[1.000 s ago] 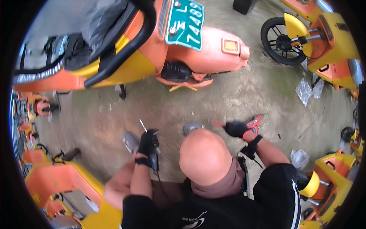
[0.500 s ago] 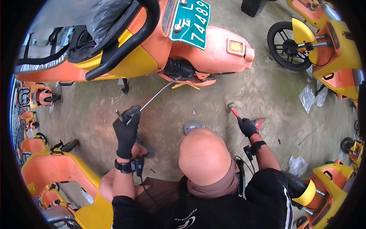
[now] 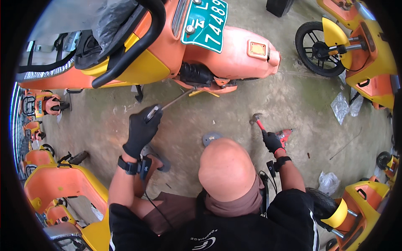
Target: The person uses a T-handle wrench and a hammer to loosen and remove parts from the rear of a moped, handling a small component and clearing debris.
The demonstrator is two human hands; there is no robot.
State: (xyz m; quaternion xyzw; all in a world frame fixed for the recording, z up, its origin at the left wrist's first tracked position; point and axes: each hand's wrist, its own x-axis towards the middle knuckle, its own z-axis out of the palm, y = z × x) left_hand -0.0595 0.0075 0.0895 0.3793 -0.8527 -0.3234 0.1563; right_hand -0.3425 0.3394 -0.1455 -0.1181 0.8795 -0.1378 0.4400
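Holding rod [image 3: 178,99], hammer [image 3: 258,121]; left hand [image 3: 143,128] nearer scooter [image 3: 232,50]

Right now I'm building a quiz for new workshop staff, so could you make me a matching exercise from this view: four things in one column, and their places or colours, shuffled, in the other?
Things:
1. hammer
2. metal rod
3. plate
4. crumpled plastic bag

Places or colours:
A. on the floor
B. in the right hand
C. green, on the scooter
D. in the left hand

Right pairs: 1-B, 2-D, 3-C, 4-A
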